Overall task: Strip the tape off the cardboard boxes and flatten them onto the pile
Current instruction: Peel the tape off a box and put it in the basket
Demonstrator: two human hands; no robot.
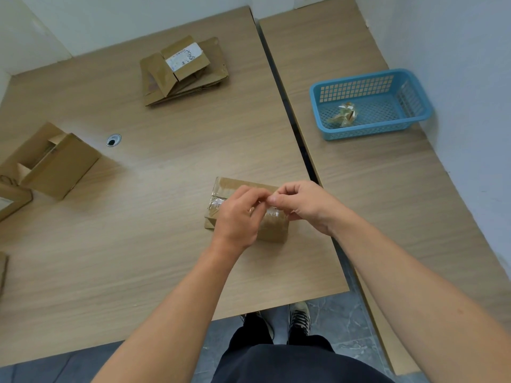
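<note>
While pinching the tape (218, 202) with left hand (237, 214) and right hand (301, 205) over the box (240, 184) — could tear short if yanked.

**Hidden, cropped, unreadable**

The left hand (237, 214) and right hand (307, 203) cover the middle of the small box (221, 187) at centre frame. Whether their grip pinches tape (218, 202) or only fingertips is too small to tell. The label (184, 58) on the upper-centre pile (213, 76) is unreadable. A cardboard piece (12, 201) is cut off at the left edge. The desk (138, 258) hides part of the shoes (300, 317).
</note>
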